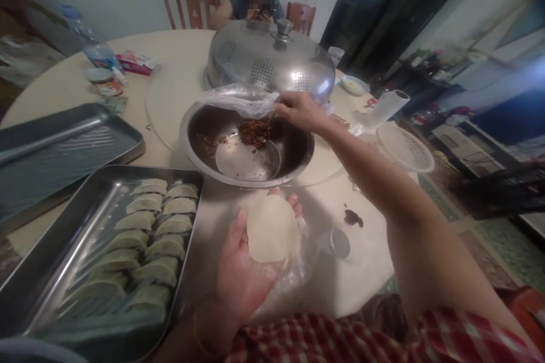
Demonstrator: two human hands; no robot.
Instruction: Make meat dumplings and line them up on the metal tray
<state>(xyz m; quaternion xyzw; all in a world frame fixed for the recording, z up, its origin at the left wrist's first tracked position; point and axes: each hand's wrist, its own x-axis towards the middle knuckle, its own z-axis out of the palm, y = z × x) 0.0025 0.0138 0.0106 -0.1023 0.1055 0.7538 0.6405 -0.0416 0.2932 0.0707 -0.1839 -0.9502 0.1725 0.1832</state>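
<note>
My left hand [247,269] lies palm up near the table's front edge, fingers spread, with a round white dumpling wrapper [272,228] resting on it. My right hand [298,110] reaches over the steel bowl [293,153], fingers pinched on a thin utensil whose tip dips into the dark reddish filling [254,133]. The utensil is too small to name. A sheet of clear plastic [238,99] drapes over the bowl's far rim.
A steel tray [85,227] at front left holds several folded dumplings [153,238]. An empty tray [55,147] lies behind it. A perforated steel dome cover [268,62] stands beyond the bowl. A white strainer [404,150], a small tin [338,243], and a seated person [251,0] are also there.
</note>
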